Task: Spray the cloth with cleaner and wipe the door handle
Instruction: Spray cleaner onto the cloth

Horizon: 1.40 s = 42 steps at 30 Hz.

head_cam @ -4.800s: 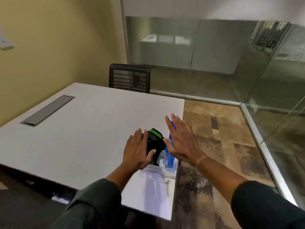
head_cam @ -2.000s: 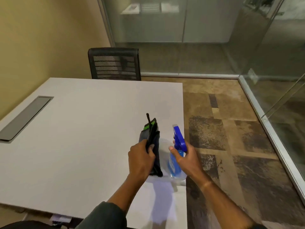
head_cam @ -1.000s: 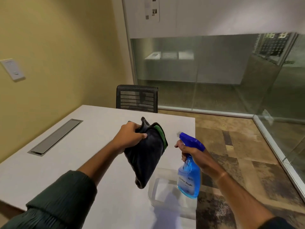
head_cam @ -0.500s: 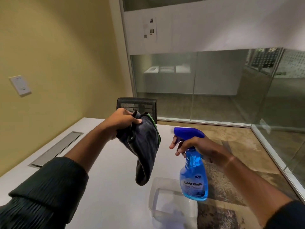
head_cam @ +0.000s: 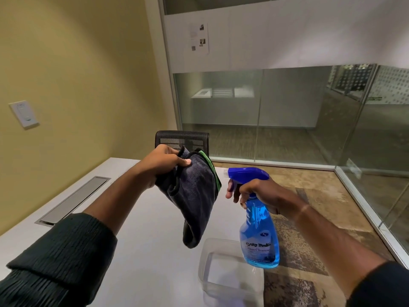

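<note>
My left hand grips a dark grey cloth with a green edge by its top corner, and the cloth hangs down above the white table. My right hand holds a blue spray bottle of glass cleaner upright by its neck, fingers on the trigger. The bottle's blue nozzle points left at the cloth, a short gap away. No door handle is in view.
A clear plastic tub sits at the table's near right edge, under the bottle. A black mesh chair stands at the far end. A metal cable hatch is set into the table. Glass walls enclose the room ahead and to the right.
Both hands lifted the cloth and the bottle out of the tub and raised them. Over the last half second the bottle's nozzle has come closer to the hanging cloth.
</note>
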{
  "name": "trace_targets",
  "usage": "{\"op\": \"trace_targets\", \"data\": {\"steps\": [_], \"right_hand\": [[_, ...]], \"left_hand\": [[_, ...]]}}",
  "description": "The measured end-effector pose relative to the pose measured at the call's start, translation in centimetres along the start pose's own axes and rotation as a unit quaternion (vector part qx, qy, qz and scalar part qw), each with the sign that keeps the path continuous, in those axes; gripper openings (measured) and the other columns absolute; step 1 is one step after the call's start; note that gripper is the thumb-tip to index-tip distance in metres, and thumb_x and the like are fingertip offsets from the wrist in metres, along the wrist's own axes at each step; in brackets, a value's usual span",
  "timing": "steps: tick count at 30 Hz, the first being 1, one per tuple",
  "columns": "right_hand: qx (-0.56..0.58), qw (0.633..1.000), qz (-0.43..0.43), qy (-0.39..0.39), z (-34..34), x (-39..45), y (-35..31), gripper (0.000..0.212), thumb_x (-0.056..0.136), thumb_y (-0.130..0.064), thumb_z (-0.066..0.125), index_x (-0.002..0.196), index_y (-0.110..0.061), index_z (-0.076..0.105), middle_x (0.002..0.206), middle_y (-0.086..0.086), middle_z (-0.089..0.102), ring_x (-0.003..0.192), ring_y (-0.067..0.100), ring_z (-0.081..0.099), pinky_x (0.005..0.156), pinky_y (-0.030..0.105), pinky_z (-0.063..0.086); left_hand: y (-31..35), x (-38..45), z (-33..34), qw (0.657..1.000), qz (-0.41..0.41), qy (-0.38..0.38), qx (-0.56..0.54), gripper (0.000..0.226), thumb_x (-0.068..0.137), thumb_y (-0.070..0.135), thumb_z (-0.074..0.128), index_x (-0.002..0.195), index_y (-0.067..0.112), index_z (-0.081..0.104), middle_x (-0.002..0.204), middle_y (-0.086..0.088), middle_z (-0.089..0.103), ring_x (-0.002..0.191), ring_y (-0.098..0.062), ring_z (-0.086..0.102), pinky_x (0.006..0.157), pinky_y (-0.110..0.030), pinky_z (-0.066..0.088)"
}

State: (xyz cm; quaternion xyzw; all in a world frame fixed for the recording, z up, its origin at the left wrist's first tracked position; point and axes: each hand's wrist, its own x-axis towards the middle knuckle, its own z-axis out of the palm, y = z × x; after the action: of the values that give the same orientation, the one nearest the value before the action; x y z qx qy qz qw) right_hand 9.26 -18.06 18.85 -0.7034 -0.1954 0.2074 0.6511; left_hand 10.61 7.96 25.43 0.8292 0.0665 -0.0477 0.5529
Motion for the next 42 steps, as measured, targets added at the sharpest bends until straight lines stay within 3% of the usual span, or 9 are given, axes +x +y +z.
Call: {"op": "trace_targets", "data": {"steps": [7,11,15,23,26,30,35,39,42], "right_hand": [[-0.001,1.0,0.009,0.011,0.2,0.5,0.2,0.03,0.055,-0.004,0.053,0.083,-0.003,0.065,0.086,0.008,0.072,0.075,0.016,0.065,0.057,0.026,0.05],[-0.002,1.0,0.018,0.02,0.4,0.7,0.5,0.029,0.055,-0.004,0.053,0.081,-0.003,0.066,0.085,0.01,0.071,0.076,0.02,0.062,0.058,0.027,0.049],[0.013,0.999,0.04,0.031,0.6,1.0,0.6,0.018,0.062,0.001,0.051,0.075,-0.006,0.061,0.075,0.009,0.064,0.063,0.016,0.055,0.056,0.025,0.047],[0.005,0.999,0.022,0.027,0.9,1.1,0.3,0.026,0.053,-0.005,0.055,0.074,-0.01,0.068,0.08,0.009,0.068,0.06,0.013,0.058,0.054,0.025,0.049],[0.002,0.999,0.032,0.023,1.0,1.0,0.6,0.024,0.053,-0.005,0.053,0.075,-0.008,0.063,0.076,0.007,0.064,0.06,0.013,0.056,0.055,0.026,0.047],[0.001,0.999,0.021,0.034,0.9,1.1,0.7,0.033,0.054,-0.005,0.054,0.085,-0.004,0.066,0.086,0.011,0.068,0.06,0.013,0.057,0.055,0.027,0.048],[0.002,0.999,0.031,0.026,1.3,1.1,1.2,0.02,0.067,0.003,0.05,0.081,-0.005,0.062,0.079,0.009,0.064,0.064,0.015,0.055,0.057,0.026,0.047],[-0.003,0.996,0.046,0.081,0.9,1.4,2.5,0.037,0.073,0.008,0.051,0.109,0.006,0.057,0.101,0.028,0.062,0.071,0.023,0.056,0.063,0.033,0.048],[0.0,0.991,0.048,0.126,0.7,1.6,4.4,0.05,0.071,0.007,0.055,0.121,0.005,0.05,0.101,0.028,0.062,0.076,0.027,0.058,0.067,0.037,0.051]], "left_hand": [[-0.3,0.4,0.1,1.0,-0.003,-0.007,0.006,0.006,0.085,0.01,0.072,0.091,0.008,0.075,0.074,-0.01,0.076,0.062,-0.019,0.073,0.053,-0.028,0.057],[-0.6,0.7,0.2,1.0,-0.006,-0.006,0.011,0.011,0.085,0.012,0.073,0.095,0.007,0.075,0.081,-0.014,0.076,0.068,-0.022,0.074,0.057,-0.03,0.058],[-0.7,0.8,0.2,1.0,-0.006,-0.013,0.008,0.013,0.085,0.012,0.073,0.098,0.008,0.075,0.086,-0.016,0.076,0.076,-0.027,0.074,0.065,-0.036,0.061],[-0.6,0.7,-0.1,1.0,-0.001,-0.011,0.0,0.014,0.085,0.012,0.073,0.098,0.008,0.075,0.087,-0.017,0.076,0.076,-0.027,0.074,0.069,-0.039,0.062],[-0.6,0.6,-0.2,1.0,0.003,-0.005,-0.001,0.012,0.084,0.011,0.074,0.096,0.007,0.076,0.083,-0.016,0.076,0.071,-0.025,0.074,0.066,-0.037,0.061],[-0.6,0.4,-0.3,1.0,0.001,-0.006,0.002,0.01,0.085,0.011,0.073,0.094,0.008,0.076,0.081,-0.015,0.076,0.067,-0.023,0.074,0.06,-0.032,0.059],[-0.8,0.2,-0.4,1.0,-0.008,-0.012,-0.001,0.012,0.086,0.012,0.072,0.097,0.008,0.075,0.076,-0.011,0.076,0.063,-0.019,0.074,0.053,-0.028,0.058],[-1.1,0.1,-0.5,1.0,-0.011,-0.009,0.002,0.013,0.086,0.012,0.073,0.099,0.008,0.074,0.08,-0.012,0.076,0.065,-0.02,0.074,0.054,-0.029,0.058],[-1.6,0.0,-0.4,1.0,-0.011,-0.004,0.012,0.01,0.086,0.013,0.072,0.096,0.01,0.074,0.08,-0.01,0.076,0.063,-0.018,0.074,0.051,-0.027,0.057]]}}
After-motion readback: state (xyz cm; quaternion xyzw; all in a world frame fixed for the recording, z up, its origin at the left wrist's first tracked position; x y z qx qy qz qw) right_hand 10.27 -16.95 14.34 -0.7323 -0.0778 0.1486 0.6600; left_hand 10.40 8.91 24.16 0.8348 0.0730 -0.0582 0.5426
